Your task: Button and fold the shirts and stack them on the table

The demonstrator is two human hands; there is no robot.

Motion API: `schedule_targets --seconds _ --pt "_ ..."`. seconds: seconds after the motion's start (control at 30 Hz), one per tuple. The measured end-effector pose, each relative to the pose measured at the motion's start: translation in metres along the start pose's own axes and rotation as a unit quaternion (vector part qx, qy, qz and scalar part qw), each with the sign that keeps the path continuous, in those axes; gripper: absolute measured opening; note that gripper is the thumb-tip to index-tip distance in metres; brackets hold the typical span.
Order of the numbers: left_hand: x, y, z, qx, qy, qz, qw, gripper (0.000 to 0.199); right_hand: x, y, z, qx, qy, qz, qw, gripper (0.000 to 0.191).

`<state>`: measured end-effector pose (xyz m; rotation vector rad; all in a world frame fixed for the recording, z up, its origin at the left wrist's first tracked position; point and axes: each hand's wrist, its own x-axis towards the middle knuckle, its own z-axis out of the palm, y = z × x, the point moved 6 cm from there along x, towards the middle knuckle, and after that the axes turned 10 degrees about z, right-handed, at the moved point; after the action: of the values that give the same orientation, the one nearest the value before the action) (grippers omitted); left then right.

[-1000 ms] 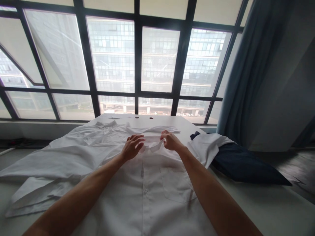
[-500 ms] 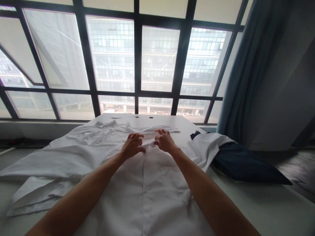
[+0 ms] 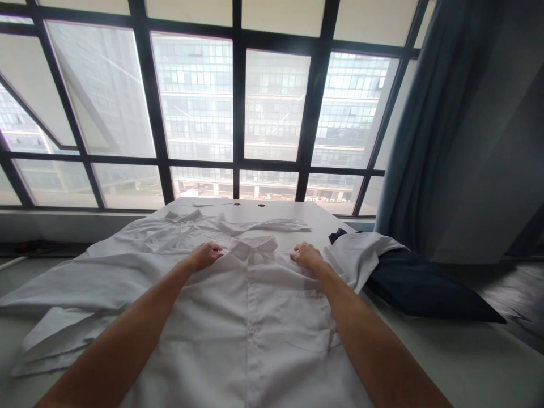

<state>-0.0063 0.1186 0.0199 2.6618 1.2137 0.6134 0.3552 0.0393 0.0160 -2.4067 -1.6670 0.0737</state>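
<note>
A: Layout?
B: The shirt (image 3: pixel 250 334) lies on the desk (image 3: pixel 272 208), its collar (image 3: pixel 250 247) toward the window (image 3: pixel 272 107).
A: Hands?
B: The left hand (image 3: pixel 204 256) is on the shirt, left of the collar; the right hand (image 3: pixel 308 256) is on it, right of the collar.
A: Rest?
B: The cushion (image 3: pixel 425 286) is right of the shirt, the curtain (image 3: pixel 416 141) behind it.

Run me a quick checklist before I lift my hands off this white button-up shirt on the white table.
Left hand and right hand resting on the shirt, either side of the collar: ok.
Pointed white collar folded down: ok.
Button placket running straight: ok.
Crumpled white fabric flap at lower left: not ok, folded over.
Shirt hem: cannot tell, out of view.
</note>
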Motion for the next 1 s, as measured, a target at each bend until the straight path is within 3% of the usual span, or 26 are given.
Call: schedule_targets --seconds 0.13,0.33,0.53,0.63,0.77,0.83,0.9,1.0 --pt "-0.002 0.013 -0.01 0.027 -0.008 0.011 1.0 0.03 0.004 0.009 -0.006 0.024 -0.005 0.016 1.0 0.028" --pt "-0.01 0.002 -0.067 0.097 0.128 -0.047 0.986 0.026 0.005 0.015 -0.032 0.06 0.059 0.015 0.996 0.016" --pt "-0.013 -0.009 -0.099 0.17 0.145 -0.064 0.973 0.035 0.012 0.011 -0.064 0.084 0.112 -0.014 0.99 0.015" --pt "0.001 -0.007 -0.115 0.205 0.173 -0.064 0.961 0.037 0.023 0.0 -0.091 0.081 0.144 -0.021 0.986 0.016" --pt "0.041 0.001 -0.138 0.243 0.204 -0.054 0.947 0.04 0.047 -0.02 -0.129 0.104 0.213 -0.02 0.971 0.022" --pt "0.062 0.007 -0.141 0.268 0.204 -0.075 0.939 0.038 0.055 -0.03 -0.14 0.107 0.255 0.007 0.961 0.026" --pt "0.077 0.013 -0.129 0.278 0.178 -0.112 0.937 0.037 0.058 -0.043 -0.138 0.086 0.268 0.038 0.959 0.033" --pt "0.078 0.031 -0.081 0.238 0.077 -0.087 0.964 0.045 0.045 -0.066 -0.108 0.046 0.231 0.024 0.972 0.042"
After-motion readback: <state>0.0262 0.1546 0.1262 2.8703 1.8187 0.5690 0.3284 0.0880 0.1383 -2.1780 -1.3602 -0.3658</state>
